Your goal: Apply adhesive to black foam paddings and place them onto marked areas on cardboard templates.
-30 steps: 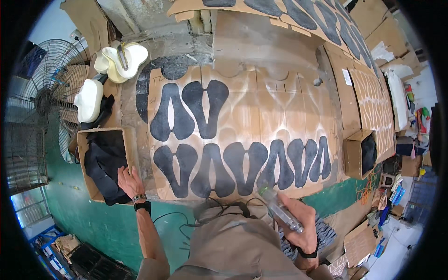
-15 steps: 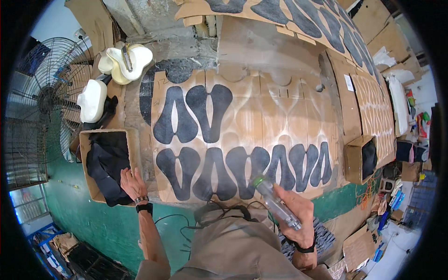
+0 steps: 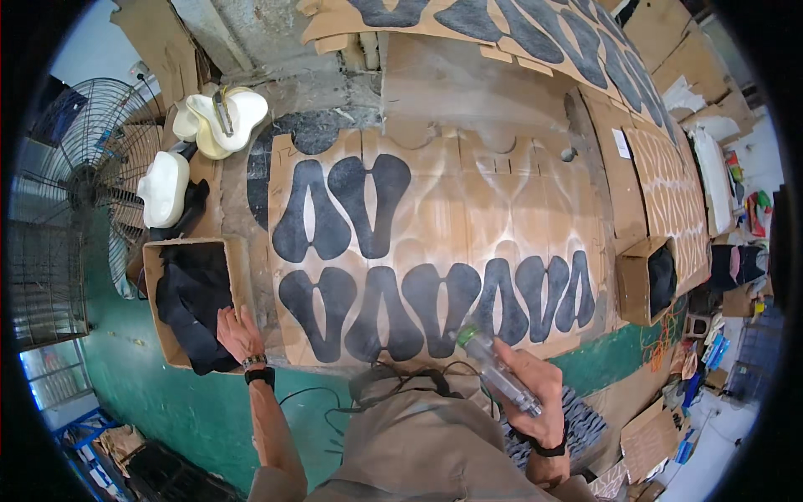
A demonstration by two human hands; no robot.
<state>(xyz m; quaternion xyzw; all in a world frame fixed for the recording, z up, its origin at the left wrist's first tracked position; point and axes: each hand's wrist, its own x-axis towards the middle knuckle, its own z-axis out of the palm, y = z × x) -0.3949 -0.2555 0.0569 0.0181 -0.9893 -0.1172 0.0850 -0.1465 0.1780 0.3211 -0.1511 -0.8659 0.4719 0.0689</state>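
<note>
My right hand [image 3: 535, 381] is wrapped round a spray gun [image 3: 495, 368] with a clear body, a green ring at its front and a metal fitting at its rear. Pale mist hangs about its front end. My left hand [image 3: 240, 335] rests at the right rim of a cardboard box [image 3: 152, 293], fingers stretched over the black pieces of material [image 3: 196, 289] heaped inside; its fingertips are partly hard to make out. In front of me lies a cardboard sheet [image 3: 468, 209] with flat, dark insole-shaped pieces [image 3: 385, 314] in two rows and whitish outlines between bare patches.
A wire-cage fan [image 3: 88, 176] stands at the left, beside white moulded forms [image 3: 242, 113]. Another small box [image 3: 644, 280] with black material sits right. More dark pieces lie on a raised cardboard sheet [image 3: 535, 38] at the back. A dark cable [image 3: 322, 393] hangs near my waist.
My view has shifted slightly. My left hand's fingers have drawn in a little at the box's edge, and the spray gun has moved slightly right within my right hand's grip.
</note>
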